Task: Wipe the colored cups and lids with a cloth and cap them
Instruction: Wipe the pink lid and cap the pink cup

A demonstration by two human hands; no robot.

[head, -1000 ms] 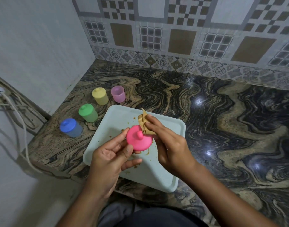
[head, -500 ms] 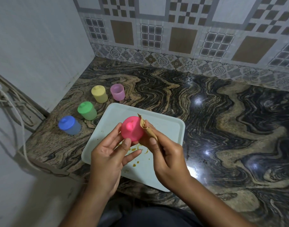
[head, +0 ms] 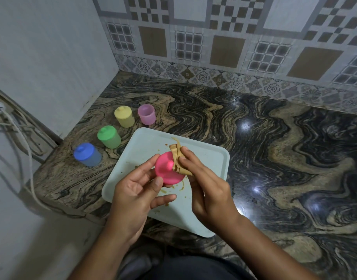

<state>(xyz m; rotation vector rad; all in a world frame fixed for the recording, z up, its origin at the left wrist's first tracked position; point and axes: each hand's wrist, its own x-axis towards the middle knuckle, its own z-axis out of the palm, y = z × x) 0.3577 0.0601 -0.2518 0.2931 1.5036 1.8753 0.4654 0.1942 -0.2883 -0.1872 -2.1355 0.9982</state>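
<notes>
Change: half a second ago the pink lid (head: 165, 172) showed its domed side; now its flat top and knob (head: 170, 164) face the camera, and the cloth (head: 176, 156) drapes over its right edge rather than sitting behind it.
Left hand (head: 137, 190): curled round the pink lid, thumb on the lower rim and fingertips at the left edge, holding it in the air above the tray.
Right hand (head: 208, 190): pinches the cloth and presses it against the lid's right side, close to the knob.
Pink lid: round, smooth, glossy plastic with a small stub knob at its centre, caught between the two hands.
Cloth: tan, thin and crumpled, with folded ends sticking up past the fingers.
Tray (head: 210, 158): pale blue-green rounded rectangle under the hands, with brown smears (head: 181, 186) on it.
Lilac cup (head: 147, 114): translucent, uncapped, upright beyond the tray's far left corner.
Yellow cup (head: 124, 117): capped, just beside the lilac one.
Green cup (head: 109, 137): capped, left of the tray.
Blue cup (head: 86, 155): capped, nearest the counter's edge.
Countertop (head: 274, 158): polished stone, swirled black and tan.
Back wall (head: 228, 51): patterned tiles.
Cable (head: 22, 138): white, hanging at the left.
</notes>
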